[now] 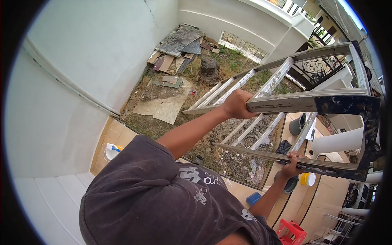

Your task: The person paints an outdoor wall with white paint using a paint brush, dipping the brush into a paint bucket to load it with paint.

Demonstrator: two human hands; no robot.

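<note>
A paint-spattered metal stepladder (286, 100) slants across the right half of the head view, with a dark blue top bracket at its right end. My left hand (238, 104) is wrapped round its upper side rail, near the middle of the view. Lower down and further right, my right hand (290, 165) grips the ladder's lower rail close to the dark bracket. Both arms are stretched away from the dark printed shirt. The ladder's rungs hang over the gravel and grass.
Broken boards (179, 41) lie by the white wall (94, 53). A white container (109, 152) is at the left. Near the right hand are a yellow bucket (307, 179), a dark bucket (297, 124), a blue item (253, 199) and a red stool (291, 232). A black gate (318, 65) is beyond.
</note>
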